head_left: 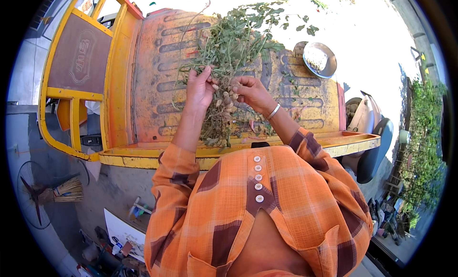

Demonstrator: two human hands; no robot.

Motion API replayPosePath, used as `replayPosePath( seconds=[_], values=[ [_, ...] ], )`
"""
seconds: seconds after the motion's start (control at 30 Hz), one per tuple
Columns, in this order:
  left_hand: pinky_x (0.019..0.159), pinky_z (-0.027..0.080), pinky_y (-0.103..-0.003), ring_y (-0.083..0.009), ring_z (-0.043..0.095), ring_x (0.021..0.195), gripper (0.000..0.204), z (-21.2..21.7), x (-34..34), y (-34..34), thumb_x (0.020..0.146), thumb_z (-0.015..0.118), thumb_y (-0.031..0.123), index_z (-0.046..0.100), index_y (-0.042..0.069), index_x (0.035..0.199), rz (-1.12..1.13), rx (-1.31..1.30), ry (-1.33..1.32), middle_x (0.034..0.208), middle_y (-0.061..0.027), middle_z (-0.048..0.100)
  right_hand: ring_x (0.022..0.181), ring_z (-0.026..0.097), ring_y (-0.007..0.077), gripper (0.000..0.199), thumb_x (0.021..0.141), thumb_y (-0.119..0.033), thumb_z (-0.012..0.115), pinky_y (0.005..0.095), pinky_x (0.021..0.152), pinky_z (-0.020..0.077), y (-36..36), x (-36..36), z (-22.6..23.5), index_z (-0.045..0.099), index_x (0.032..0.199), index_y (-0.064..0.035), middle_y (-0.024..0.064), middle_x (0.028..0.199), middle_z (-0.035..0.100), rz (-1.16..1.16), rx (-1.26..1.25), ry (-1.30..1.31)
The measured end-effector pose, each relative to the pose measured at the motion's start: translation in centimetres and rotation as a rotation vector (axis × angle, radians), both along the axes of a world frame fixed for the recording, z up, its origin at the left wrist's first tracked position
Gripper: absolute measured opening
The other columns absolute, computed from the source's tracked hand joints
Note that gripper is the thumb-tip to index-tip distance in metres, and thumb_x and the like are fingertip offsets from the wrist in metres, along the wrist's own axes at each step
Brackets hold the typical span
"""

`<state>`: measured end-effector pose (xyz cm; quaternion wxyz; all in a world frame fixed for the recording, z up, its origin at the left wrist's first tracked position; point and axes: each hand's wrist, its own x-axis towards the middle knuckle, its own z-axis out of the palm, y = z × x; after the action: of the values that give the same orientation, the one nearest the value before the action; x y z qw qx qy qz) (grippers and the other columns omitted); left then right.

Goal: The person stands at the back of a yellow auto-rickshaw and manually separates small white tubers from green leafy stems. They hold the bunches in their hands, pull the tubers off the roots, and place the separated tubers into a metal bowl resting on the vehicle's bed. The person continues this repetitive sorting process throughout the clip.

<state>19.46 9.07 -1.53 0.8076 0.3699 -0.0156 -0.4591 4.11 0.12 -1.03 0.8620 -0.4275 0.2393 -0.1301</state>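
Cart bed [149,71]: worn orange and yellow metal with raised ribs, a yellow rail [138,161] along its near edge and a yellow frame [74,94] with a brown panel [82,55] at its left edge
Peanut plant [234,45]: lies across the middle of the bed, leafy tops spread toward and past the far edge, tangled roots [215,129] pointing to the near edge
Peanuts [227,104]: a pale cluster hanging among the roots, between and just below the hands
Left hand [201,87]: grip closed on the plant where stems meet roots, thumb uppermost
Right hand [255,93]: grip pinched on a peanut [234,90] at the right side of the cluster; a silvery bracelet [274,111] circles the wrist
Bowl [330,68]: round, metal, at the far right corner of the bed, well apart from both hands; its pale contents are too bright to make out
Bits on the bed: loose leaves [294,88] scattered right of the plant
Floor, left of the person: a standing fan [33,196] with a straw brush [69,190] beside it
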Motion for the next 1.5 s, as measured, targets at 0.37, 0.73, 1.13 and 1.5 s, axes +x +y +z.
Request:
replayPosePath(
  seconds=[0.37,0.73,1.13,1.5],
  values=[
    [0.055,0.047,-0.028,-0.0095,0.047,0.06,0.013,1.0,-0.6,-0.2,0.086,0.057,0.005,0.045,0.008,0.089,-0.04,0.106,-0.103,0.087,-0.0073,0.058,0.047,0.04,0.0036,0.013,0.073,-0.009,0.071,0.0225,0.041,0.0296,-1.1,-0.2,0.4,0.061,0.072,-0.0009,-0.0012,0.06,0.054,-0.075,-0.408,0.408],
    [0.05,0.044,-0.027,-0.0096,0.046,0.057,0.015,-0.2,1.3,0.0,0.084,0.06,0.004,0.046,0.007,0.088,0.074,0.143,0.026,0.078,-0.0049,0.055,0.052,0.043,0.0053,0.014,0.08,-0.012,0.066,0.0237,0.043,0.0328,-1.7,-1.2,1.0,0.061,0.071,-0.0007,0.0003,0.057,0.051,0.065,-0.558,0.239],
    [0.054,0.053,-0.03,-0.0116,0.049,0.058,0.014,-0.6,1.0,-0.2,0.083,0.061,0.003,0.048,0.005,0.086,0.123,0.09,-0.053,0.082,-0.009,0.059,0.048,0.047,0.0071,0.017,0.085,-0.015,0.062,0.0181,0.037,0.0335,-0.2,-0.8,0.4,0.056,0.077,-0.0027,0.0021,0.06,0.053,-0.099,0.135,0.044],
    [0.056,0.052,-0.029,-0.0127,0.053,0.062,0.016,0.3,-0.1,-0.2,0.084,0.06,0.002,0.045,0.008,0.086,0.095,0.087,-0.097,0.084,-0.0073,0.059,0.044,0.043,0.0055,0.022,0.085,-0.02,0.064,0.0195,0.036,0.0289,0.9,0.0,-0.9,0.055,0.074,-0.0034,0.0006,0.056,0.049,-0.084,0.025,0.235]
  ],
)
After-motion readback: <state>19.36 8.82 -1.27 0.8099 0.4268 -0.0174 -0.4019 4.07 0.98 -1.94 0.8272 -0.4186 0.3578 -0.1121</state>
